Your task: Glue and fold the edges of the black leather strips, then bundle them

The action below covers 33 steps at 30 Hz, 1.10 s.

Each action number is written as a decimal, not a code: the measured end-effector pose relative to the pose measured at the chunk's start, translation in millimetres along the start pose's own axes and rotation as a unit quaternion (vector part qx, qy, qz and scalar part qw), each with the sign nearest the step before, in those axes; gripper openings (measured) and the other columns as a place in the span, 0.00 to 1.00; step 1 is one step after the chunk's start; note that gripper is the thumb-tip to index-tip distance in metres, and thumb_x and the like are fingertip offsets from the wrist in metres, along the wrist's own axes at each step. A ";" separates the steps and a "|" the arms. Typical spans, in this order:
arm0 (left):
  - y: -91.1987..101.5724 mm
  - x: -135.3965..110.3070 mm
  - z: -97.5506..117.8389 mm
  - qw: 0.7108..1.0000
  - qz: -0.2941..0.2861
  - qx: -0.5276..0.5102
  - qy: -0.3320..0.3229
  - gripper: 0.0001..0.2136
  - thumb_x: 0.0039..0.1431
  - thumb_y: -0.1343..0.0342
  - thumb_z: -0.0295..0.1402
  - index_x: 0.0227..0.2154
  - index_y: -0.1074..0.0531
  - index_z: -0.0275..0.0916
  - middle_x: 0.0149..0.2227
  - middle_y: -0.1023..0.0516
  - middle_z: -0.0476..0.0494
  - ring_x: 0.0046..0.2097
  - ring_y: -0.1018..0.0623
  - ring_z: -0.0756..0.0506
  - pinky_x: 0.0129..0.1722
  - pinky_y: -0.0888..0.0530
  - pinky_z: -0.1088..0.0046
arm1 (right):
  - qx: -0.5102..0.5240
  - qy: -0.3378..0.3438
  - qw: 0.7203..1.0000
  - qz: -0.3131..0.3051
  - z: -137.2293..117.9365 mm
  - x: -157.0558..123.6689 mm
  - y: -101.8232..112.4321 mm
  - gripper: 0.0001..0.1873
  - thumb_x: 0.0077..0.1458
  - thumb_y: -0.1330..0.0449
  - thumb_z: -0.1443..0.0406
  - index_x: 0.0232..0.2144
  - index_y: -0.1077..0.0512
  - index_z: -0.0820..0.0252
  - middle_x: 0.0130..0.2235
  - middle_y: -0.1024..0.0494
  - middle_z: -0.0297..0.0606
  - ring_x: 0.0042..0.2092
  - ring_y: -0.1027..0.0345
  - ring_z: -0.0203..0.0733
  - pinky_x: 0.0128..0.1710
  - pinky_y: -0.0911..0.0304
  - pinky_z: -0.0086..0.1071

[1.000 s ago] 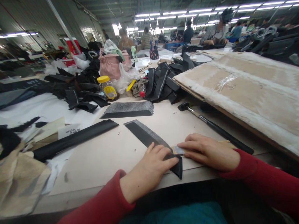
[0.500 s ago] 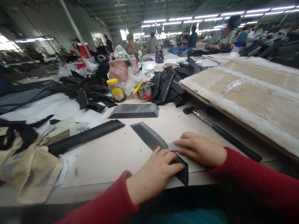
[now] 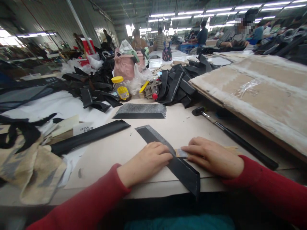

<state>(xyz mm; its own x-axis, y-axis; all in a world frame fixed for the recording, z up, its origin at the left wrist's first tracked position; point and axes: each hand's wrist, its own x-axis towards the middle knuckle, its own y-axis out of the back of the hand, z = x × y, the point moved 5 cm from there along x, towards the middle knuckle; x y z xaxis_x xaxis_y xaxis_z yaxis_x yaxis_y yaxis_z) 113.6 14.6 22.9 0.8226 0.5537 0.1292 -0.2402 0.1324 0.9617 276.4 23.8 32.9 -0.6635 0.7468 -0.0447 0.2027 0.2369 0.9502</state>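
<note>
A long black strip [image 3: 185,175] of leather-like material lies slantwise before me, a grey band along its far edge and its near end past the table's front edge. My left hand [image 3: 148,161] is closed at the middle of the strip, fingers bent together over it; its thumb is hidden. On the other side, my right hand [image 3: 212,156] grips a flat, pale scraper-like tool [image 3: 181,153], whose tip touches the strip's edge beside my left fingertips. A tan end, perhaps its handle, shows behind that hand.
Behind the strip lies a fanned stack of grey-and-black strips [image 3: 140,111]. A rolled black piece [image 3: 91,137] is at left, a black-handled hammer [image 3: 236,137] at right under a cardboard sheet [image 3: 263,83]. A yellow-lidded jar [image 3: 121,88] and black scraps stand farther back. Co-workers are beyond.
My left hand has moved from the strip's near part up and left to its middle, uncovering the near end. My right hand stays with the tool at the strip's edge. The view has shifted slightly.
</note>
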 end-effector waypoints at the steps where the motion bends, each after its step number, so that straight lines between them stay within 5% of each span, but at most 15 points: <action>1: -0.5 -0.2 0.6 1.000 -0.002 0.001 -0.001 0.10 0.63 0.57 0.30 0.42 0.31 0.39 0.41 0.30 0.42 0.45 0.32 0.45 0.47 0.34 0.66 | -0.001 0.001 1.000 -0.002 -0.2 2.0 -0.3 0.15 0.59 0.51 0.63 0.45 0.29 0.56 0.35 0.30 0.41 0.38 0.36 0.42 0.37 0.40 0.34; 11: -1.7 -0.3 -2.0 1.000 0.008 -0.009 0.003 0.10 0.62 0.55 0.30 0.42 0.31 0.39 0.42 0.31 0.42 0.46 0.33 0.45 0.48 0.34 0.66 | -0.022 0.008 0.999 0.024 -1.7 37.7 0.3 0.14 0.59 0.50 0.63 0.42 0.27 0.60 0.35 0.30 0.42 0.38 0.37 0.41 0.38 0.42 0.34; 19: -0.2 -11.2 17.9 0.999 0.003 -0.047 -0.017 0.11 0.62 0.55 0.30 0.44 0.32 0.40 0.44 0.30 0.43 0.46 0.32 0.46 0.49 0.35 0.66 | -0.012 0.012 1.000 0.015 -14.1 17.0 -2.2 0.15 0.59 0.51 0.62 0.42 0.28 0.58 0.33 0.30 0.42 0.37 0.37 0.41 0.37 0.40 0.34; 27: 2.8 -16.0 -9.6 1.000 0.012 -0.024 0.007 0.10 0.61 0.54 0.30 0.43 0.31 0.38 0.43 0.30 0.42 0.46 0.32 0.45 0.48 0.33 0.66 | -0.009 -0.001 1.000 -0.003 -15.9 14.5 -4.3 0.14 0.59 0.51 0.63 0.44 0.29 0.58 0.34 0.31 0.41 0.37 0.37 0.42 0.38 0.40 0.35; 33: 1.5 -15.5 -9.8 1.000 0.010 -0.018 -0.002 0.10 0.61 0.54 0.29 0.43 0.31 0.39 0.43 0.30 0.42 0.46 0.32 0.46 0.48 0.33 0.66 | -0.005 0.008 1.000 0.008 -15.7 24.2 -5.1 0.14 0.59 0.50 0.64 0.43 0.28 0.59 0.34 0.31 0.42 0.37 0.37 0.41 0.37 0.41 0.34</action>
<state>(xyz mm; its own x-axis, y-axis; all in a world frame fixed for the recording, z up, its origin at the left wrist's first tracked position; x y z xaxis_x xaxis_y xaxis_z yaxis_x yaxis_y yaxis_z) 95.4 14.2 20.0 0.8196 0.5530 0.1500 -0.2752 0.1505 0.9495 248.0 30.9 31.8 -0.6710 0.7411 -0.0243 0.2059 0.2177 0.9541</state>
